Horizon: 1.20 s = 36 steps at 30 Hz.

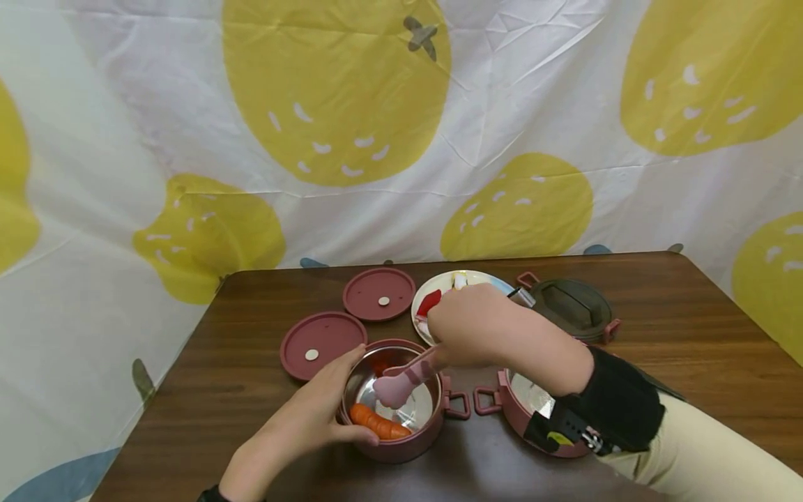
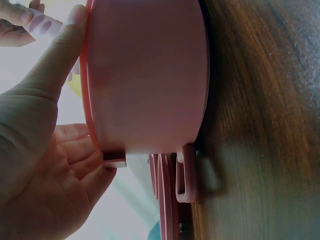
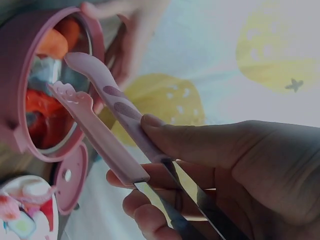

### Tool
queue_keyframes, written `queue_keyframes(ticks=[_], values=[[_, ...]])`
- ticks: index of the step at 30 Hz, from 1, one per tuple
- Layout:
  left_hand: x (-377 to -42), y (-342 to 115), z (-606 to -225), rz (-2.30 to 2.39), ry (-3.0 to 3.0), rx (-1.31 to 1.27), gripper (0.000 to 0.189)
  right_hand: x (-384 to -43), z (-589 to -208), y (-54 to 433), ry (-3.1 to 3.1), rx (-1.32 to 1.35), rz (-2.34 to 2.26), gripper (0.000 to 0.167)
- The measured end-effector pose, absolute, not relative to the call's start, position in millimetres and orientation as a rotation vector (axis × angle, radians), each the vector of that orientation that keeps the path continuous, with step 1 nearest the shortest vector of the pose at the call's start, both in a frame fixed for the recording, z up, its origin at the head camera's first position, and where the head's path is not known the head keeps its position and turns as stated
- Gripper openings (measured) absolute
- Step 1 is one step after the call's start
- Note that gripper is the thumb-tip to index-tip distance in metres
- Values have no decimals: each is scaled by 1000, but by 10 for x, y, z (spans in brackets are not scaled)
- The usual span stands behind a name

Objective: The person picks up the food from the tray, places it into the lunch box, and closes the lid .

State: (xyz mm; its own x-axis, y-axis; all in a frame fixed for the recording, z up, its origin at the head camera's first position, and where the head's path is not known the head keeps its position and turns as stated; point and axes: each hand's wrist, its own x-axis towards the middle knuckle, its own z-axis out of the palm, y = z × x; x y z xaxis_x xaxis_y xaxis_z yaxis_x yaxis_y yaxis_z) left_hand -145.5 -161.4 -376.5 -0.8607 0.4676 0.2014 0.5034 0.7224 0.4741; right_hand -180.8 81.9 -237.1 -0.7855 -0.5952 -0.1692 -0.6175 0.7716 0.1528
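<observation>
My left hand steadies a pink pot, thumb on its near rim and fingers around its far-left side. In the left wrist view, the fingertips touch a bracket at the pot's rim. My right hand grips pink-tipped tongs by their metal arms. The tongs' tips stand apart over the pot's mouth with nothing between them. Inside the pot lies an orange carrot with a ridged surface, near the front wall. A red piece lies at its other side, partly hidden by the tongs.
Two pink lids lie behind the pot at left. A plate with several colourful pieces stands at the back, partly behind my right hand. To the right is a second pink pot, under my forearm, and a dark-lidded pot behind it.
</observation>
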Motion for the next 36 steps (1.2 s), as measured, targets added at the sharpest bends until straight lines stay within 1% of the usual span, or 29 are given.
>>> queue_keyframes(ticks=[3,8,15,19,26,36], values=[[-1451,-1617,-3760,-817,-2852,-804,113,-1845,-2293,884,2872,-940,286,47],[-1449,-1618,-3751,-831,-2856,-801,112,-1918,-2204,999,2927,-841,258,42],[-1447,-1615,-3753,-850,-2879,-787,112,-2010,-2198,1176,3001,-667,328,48],[-1448,-1612,-3751,-842,-2870,-792,112,-2033,-2231,1244,3024,-613,385,44],[-1455,-1622,-3763,-826,-2864,-789,112,-2088,-2376,1259,3013,-553,442,29],[-1450,-1605,-3776,-838,-2858,-793,111,-2176,-2554,1237,2957,-493,486,21]])
